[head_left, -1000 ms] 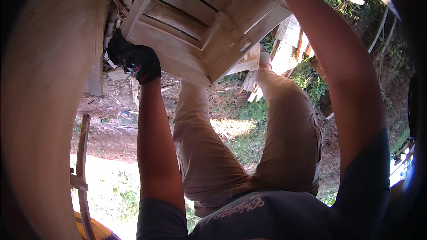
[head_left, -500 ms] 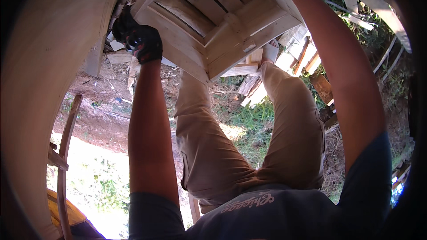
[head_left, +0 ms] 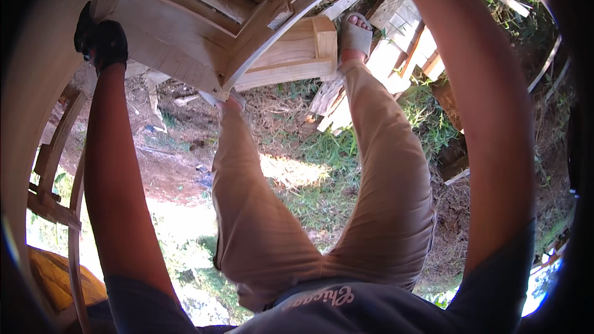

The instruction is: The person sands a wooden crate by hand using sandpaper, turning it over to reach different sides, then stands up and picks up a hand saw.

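A pale wooden slatted crate [head_left: 167, 25] fills the upper left, tilted so that one corner points down toward my legs. My left hand [head_left: 105, 43], in a dark glove, is closed at the crate's left side edge. Its fingers are partly hidden, but they appear wrapped round that edge. My right forearm [head_left: 476, 80] reaches up past the top of the picture, so the right hand is out of sight. Below the crate, near my sandalled foot [head_left: 357, 31], sits another wooden box piece [head_left: 284, 59].
Wood offcuts [head_left: 396, 31] lie heaped right of my foot. A broad pale wooden surface [head_left: 31, 86] curves along the left rim. Lower left are a wooden frame [head_left: 59, 210] and something yellow [head_left: 62, 278]. Grass and bare soil [head_left: 179, 173] lie underfoot.
The crate has moved left and nearer, showing larger now. My left hand moved left with it, while my right hand left the view at the top. More of the lower box piece shows.
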Tool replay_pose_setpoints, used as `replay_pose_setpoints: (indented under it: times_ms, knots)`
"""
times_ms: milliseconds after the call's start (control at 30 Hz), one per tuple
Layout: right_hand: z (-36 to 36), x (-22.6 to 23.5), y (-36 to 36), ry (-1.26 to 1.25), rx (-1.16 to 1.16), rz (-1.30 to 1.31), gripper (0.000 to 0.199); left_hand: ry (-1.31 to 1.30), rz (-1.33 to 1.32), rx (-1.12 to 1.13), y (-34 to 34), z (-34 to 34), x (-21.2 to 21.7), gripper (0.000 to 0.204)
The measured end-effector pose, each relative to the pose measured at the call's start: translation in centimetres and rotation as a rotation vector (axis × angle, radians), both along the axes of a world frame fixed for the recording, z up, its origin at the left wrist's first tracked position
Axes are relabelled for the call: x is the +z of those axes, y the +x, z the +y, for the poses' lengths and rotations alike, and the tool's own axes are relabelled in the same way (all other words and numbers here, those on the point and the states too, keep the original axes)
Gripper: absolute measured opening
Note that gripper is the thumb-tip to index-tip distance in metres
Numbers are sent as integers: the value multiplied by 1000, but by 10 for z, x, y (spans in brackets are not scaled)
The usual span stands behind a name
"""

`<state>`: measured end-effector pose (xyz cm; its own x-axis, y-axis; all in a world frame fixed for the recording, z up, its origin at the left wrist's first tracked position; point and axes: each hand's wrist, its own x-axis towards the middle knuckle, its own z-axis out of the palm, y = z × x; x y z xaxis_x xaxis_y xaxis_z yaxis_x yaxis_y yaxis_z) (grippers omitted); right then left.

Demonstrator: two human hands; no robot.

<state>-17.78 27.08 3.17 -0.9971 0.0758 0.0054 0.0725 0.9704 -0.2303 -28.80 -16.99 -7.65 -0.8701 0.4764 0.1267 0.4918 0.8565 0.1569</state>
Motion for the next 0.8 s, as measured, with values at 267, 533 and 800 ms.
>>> replay_pose_setpoints:
  times_ms: [267,533,800]
  knots:
    - [-165,-26,332,-172,255,-613,61,-35,45,-22,-2,-4,-13,57]
    - [-248,-192,367,193,135,-554,52,106,-25,237,11,26,22,48]
    - [-250,-193,357,222,103,-588,19,45,15,281,16,26,-1,48]
